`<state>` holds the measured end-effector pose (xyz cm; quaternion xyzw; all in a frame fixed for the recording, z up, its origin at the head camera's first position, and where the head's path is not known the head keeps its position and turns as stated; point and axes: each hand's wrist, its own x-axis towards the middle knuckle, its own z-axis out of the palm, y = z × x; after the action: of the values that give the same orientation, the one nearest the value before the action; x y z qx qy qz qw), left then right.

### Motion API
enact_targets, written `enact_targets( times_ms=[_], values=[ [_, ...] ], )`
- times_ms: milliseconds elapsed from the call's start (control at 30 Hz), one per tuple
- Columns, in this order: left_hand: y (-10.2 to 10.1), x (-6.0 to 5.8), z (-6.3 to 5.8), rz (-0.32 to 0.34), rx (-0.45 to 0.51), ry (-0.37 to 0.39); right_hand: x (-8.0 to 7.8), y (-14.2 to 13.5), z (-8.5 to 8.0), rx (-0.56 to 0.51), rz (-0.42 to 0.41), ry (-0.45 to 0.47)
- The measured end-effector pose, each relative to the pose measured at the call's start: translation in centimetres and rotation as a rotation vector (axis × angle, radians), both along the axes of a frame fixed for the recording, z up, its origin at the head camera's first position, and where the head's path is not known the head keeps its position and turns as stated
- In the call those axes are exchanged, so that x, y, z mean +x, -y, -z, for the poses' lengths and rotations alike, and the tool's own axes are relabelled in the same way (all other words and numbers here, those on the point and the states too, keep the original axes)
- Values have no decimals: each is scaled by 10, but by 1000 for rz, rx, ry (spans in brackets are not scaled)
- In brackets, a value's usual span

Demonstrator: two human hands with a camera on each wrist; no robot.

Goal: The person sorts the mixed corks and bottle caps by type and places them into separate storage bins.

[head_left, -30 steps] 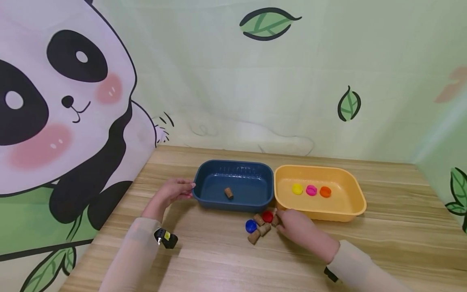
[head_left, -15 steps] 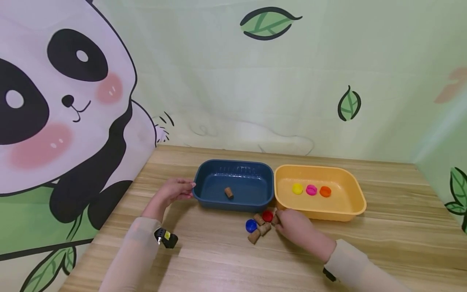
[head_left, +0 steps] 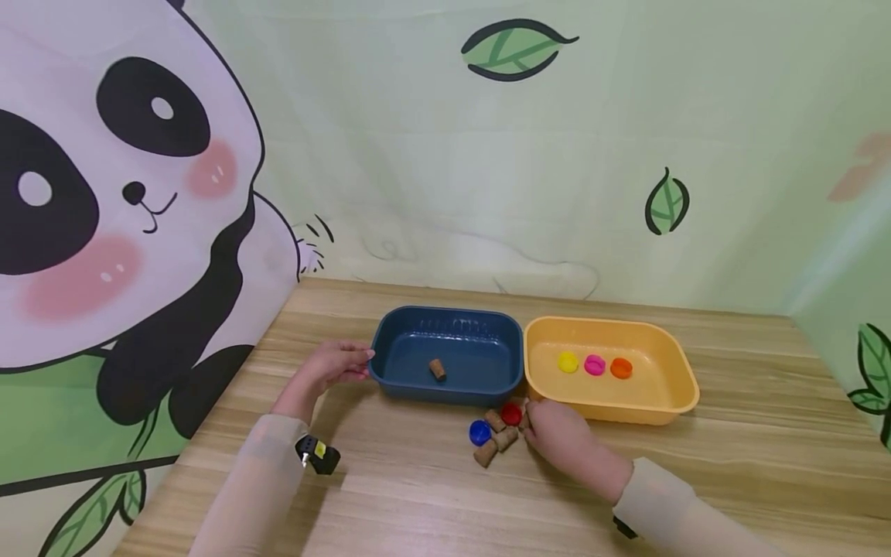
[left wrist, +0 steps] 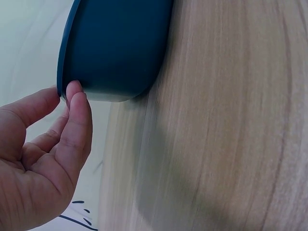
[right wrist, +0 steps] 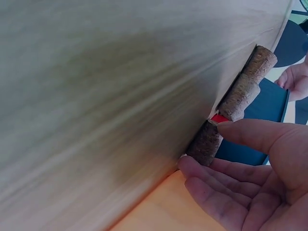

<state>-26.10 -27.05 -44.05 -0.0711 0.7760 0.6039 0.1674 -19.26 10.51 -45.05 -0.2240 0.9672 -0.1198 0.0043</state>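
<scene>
My left hand [head_left: 337, 363] pinches the left rim of a dark blue plastic basin [head_left: 445, 394], thumb and fingertips at its edge in the left wrist view. My right hand [head_left: 567, 437] has its thumb and fingertips at the two ends of a brown cork [right wrist: 206, 144], which stays close to the tabletop. Next to that cork lie a red bottle cap [head_left: 511, 414], a blue bottle cap [head_left: 479, 432] and several more corks [head_left: 506, 439]. One cork [head_left: 437, 370] lies inside the blue basin.
A yellow basin [head_left: 612, 411] stands right beside the blue one. It holds a yellow cap [head_left: 568, 362], a pink cap [head_left: 595, 364] and an orange cap [head_left: 622, 367]. Behind the wooden table [head_left: 390, 495] hangs a panda-and-leaf printed cloth [head_left: 418, 155].
My right wrist has shifted slightly to the left, its fingers staying at the same cork. My left hand, the basins and the other corks and caps keep their places.
</scene>
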Motion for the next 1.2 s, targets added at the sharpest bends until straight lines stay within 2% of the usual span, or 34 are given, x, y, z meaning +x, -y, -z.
enact_targets(
  times_ms=[433,633,967,1200],
  values=[
    [-1,-2,-2,-4,3,5,8,-7,-6,-102,8,-16],
    [-1,-1,-4,-8,-7,11,8,-13,-9,-129,11,68],
    [-2,0,-5,-15,11,5,14,-28,-25,-197,-86,128],
    [-3,0,-7,-22,3,8,10,-40,-37,-245,-74,194]
  ],
)
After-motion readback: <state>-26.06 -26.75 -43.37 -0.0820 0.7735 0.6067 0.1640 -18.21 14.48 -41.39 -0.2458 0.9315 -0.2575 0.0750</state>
